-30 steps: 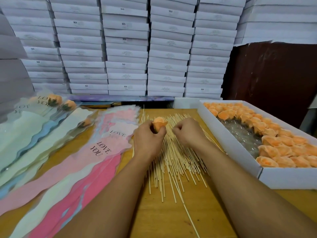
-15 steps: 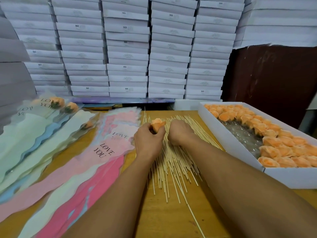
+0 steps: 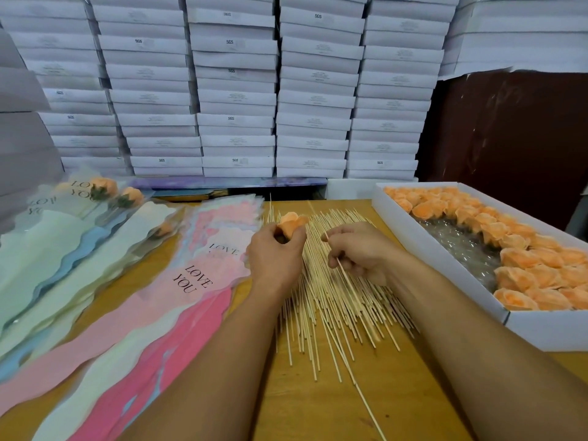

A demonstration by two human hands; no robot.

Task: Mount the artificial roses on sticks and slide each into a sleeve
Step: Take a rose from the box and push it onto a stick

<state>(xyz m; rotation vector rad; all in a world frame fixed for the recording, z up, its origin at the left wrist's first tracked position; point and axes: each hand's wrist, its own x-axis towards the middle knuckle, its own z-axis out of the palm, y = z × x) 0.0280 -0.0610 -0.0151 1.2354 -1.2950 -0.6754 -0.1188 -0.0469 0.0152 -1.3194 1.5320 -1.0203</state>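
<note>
My left hand (image 3: 273,259) grips an orange artificial rose (image 3: 291,221) above the far end of a heap of thin wooden sticks (image 3: 331,300) on the wooden table. My right hand (image 3: 359,249) pinches one long stick (image 3: 356,300) whose tip points toward the rose, a short gap apart; its tail runs down to the table's near side. Pastel "LOVE YOU" sleeves (image 3: 143,297) lie fanned out to the left. Finished sleeved roses (image 3: 105,189) rest at the far left.
A white tray (image 3: 445,259) along the right holds several loose orange roses (image 3: 525,259) on bubble wrap. Stacks of white boxes (image 3: 235,90) form a wall behind the table. A dark brown panel (image 3: 515,128) stands at the back right.
My right hand has picked one stick out of the heap and drawn back to the right, lifting its tip toward the rose. My left hand has stayed over the sticks with the rose.
</note>
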